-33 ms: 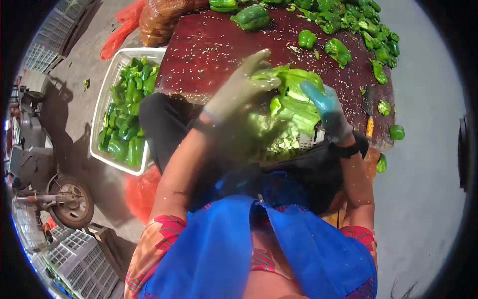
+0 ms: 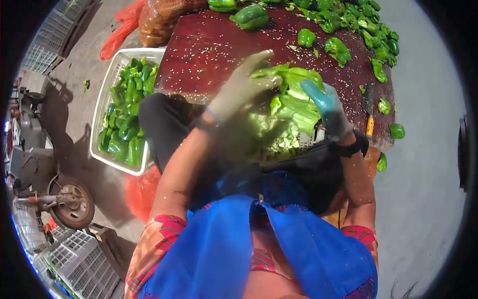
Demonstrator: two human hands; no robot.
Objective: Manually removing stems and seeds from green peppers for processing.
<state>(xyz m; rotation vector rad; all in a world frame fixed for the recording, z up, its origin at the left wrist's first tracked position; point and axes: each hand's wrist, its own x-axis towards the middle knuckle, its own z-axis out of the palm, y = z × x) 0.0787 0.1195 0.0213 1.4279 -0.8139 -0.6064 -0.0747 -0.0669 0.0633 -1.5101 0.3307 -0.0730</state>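
Observation:
My left hand (image 2: 241, 89) is in a pale glove, fingers stretched and apart. Its fingertips reach the edge of a bunch of light green pieces (image 2: 298, 102), which look like opened green pepper with the pale inside showing. On the right side of them is my right hand (image 2: 326, 109), in a pale glove with a teal thumb. That thumb presses along the pieces, and the other fingers are hidden. Below the hands, pale green scraps (image 2: 284, 142) fill a white slatted basket (image 2: 314, 138) at my lap. A blur covers the space beneath my left hand.
A dark red board (image 2: 199, 55) scattered with seeds lies ahead, with green peppers (image 2: 328, 22) heaped along its far right. A yellow-handled knife (image 2: 370, 125) rests at its right edge. A white crate (image 2: 102, 124) of green pepper pieces stands left; a wheeled vehicle (image 2: 69, 199) is beyond.

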